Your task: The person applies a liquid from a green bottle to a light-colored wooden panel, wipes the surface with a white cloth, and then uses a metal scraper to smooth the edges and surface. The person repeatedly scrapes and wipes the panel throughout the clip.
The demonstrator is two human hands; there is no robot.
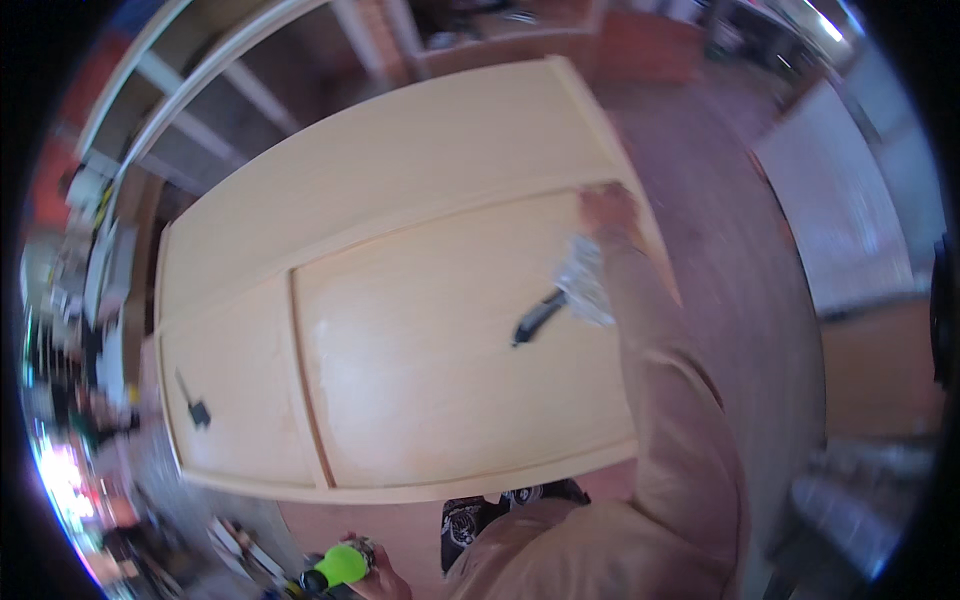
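Right hand (608,208) is up at upper right, by end of raised strip (450,224) on big wooden panel (450,350), mid-frame. Imo light, even pressure along strip works best; keep sleeve (690,430) off dark-handled tool (538,318) and clear plastic (583,280). Right arm stretches from lower right, elbow slightly bent; too blurry, can't tell if fingers grip anything. Left hand (385,580), bottom edge, wraps green-and-black thing (343,565).
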